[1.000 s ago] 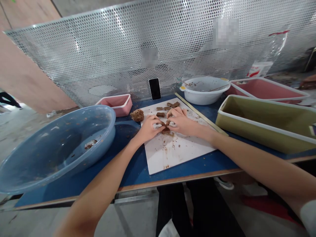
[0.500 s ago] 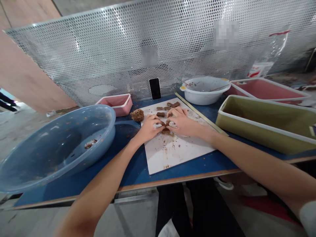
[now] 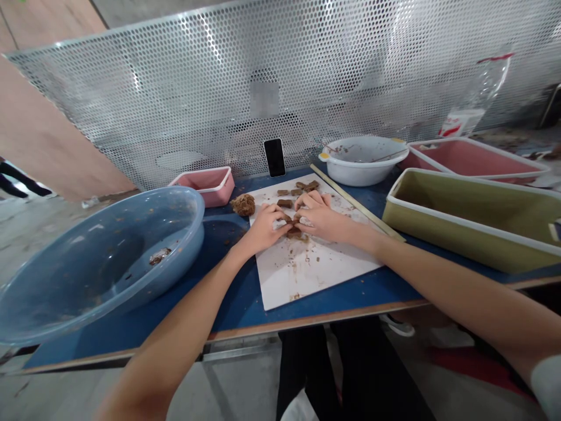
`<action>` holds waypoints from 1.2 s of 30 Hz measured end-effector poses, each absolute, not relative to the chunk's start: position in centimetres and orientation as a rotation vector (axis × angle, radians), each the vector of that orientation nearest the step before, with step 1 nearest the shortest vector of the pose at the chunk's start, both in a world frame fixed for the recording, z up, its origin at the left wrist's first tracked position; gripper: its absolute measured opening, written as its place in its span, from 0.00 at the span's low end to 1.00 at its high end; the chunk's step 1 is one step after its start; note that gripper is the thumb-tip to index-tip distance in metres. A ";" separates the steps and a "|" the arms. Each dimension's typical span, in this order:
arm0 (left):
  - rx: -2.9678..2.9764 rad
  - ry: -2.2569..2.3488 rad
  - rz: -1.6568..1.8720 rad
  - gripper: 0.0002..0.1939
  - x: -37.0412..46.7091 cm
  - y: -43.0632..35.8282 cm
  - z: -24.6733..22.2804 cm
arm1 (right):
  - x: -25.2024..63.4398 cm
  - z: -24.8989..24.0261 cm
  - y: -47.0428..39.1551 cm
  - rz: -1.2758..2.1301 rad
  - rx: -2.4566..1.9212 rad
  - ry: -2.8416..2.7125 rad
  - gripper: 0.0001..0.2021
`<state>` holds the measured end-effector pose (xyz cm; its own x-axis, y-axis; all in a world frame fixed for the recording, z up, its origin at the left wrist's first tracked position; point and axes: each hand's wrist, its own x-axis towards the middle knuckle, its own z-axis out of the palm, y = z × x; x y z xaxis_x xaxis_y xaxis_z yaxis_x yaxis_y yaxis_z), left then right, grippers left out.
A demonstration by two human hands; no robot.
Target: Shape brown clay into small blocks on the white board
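My left hand [image 3: 267,227] and my right hand [image 3: 322,217] meet over a white board [image 3: 287,283], fingertips closed on a small brown clay-like piece [image 3: 294,228]. The fingers hide much of it, and it sits on or just above the board. Just beyond it lies a short brown block [image 3: 284,203]. Several similar brown pieces [image 3: 312,186] lie near the board's far edge. Brown crumbs and smears mark the board. A rough brown lump [image 3: 243,204] rests by its left edge.
A big blue basin [image 3: 184,257] stands at left, with a small pink bin [image 3: 223,187] behind. A phone [image 3: 274,158] leans on the perforated metal screen [image 3: 197,99]. At right are a pale strip [image 3: 359,204], white basin [image 3: 359,175], green trough [image 3: 460,234], pink tray [image 3: 482,158] and bottle [image 3: 475,105].
Both hands stay almost in place on the brown piece, with only slight finger shifts. At the far left, a passer-by's legs have moved a little to the right.
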<state>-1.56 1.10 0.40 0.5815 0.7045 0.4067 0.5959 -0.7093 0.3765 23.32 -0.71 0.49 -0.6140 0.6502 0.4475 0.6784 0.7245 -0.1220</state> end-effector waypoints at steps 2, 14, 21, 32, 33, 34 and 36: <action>2.610 1.083 0.807 0.07 -1.6 1.1 0.4 | 23.3 0.5 -0.7 -0.083 -1.015 -2.461 0.11; 2.592 1.094 0.837 0.05 -1.7 1.1 0.3 | 23.2 1.0 -1.5 -0.030 -1.039 -2.396 0.12; 2.590 1.083 0.864 0.03 -1.6 1.0 0.2 | 23.5 2.2 -2.3 -0.169 -0.932 -2.416 0.13; 2.589 1.106 0.838 0.04 -1.5 0.6 0.8 | 24.8 3.2 -2.4 -0.265 -0.770 -2.535 0.15; 2.589 1.105 0.837 0.04 -1.5 0.6 0.7 | 24.8 3.2 -2.4 -0.267 -0.768 -2.538 0.14; 2.589 1.105 0.841 0.04 -1.5 0.6 0.7 | 24.8 3.2 -2.4 -0.273 -0.771 -2.540 0.14; 2.591 1.100 0.852 0.04 -1.5 0.6 0.7 | 24.9 3.2 -2.4 -0.299 -0.779 -2.544 0.14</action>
<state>-1.50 0.64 0.65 0.5568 0.7101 0.4309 0.5949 -0.7030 0.3898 24.86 -2.37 3.19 -0.7340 0.4734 0.4870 0.5735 0.8161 0.0711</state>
